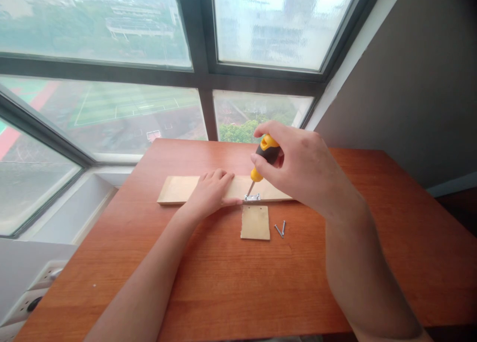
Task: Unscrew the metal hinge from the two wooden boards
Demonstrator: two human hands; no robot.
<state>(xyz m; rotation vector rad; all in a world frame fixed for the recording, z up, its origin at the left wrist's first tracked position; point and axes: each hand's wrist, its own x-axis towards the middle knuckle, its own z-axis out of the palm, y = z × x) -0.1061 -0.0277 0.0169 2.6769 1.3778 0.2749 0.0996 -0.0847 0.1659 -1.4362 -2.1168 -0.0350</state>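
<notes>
My right hand (301, 163) is closed around the yellow and black handle of a screwdriver (266, 153). The tool slants down to the left, its tip at the left end of a small metal hinge (252, 197). That hinge lies along the near edge of a long pale wooden board (177, 187). My left hand (212, 190) spans the board just left of the hinge, fingers over the far edge and thumb along the near one. A small square wooden piece (255, 224) with two holes lies in front of the hinge. Two screws (280, 229) rest to its right.
Everything lies on a reddish-brown wooden table (238, 292). Windows with a dark frame (206, 79) stand behind and to the left. A grey wall (402, 99) rises at the right. Wall sockets (33, 302) show at the lower left, beside the table edge.
</notes>
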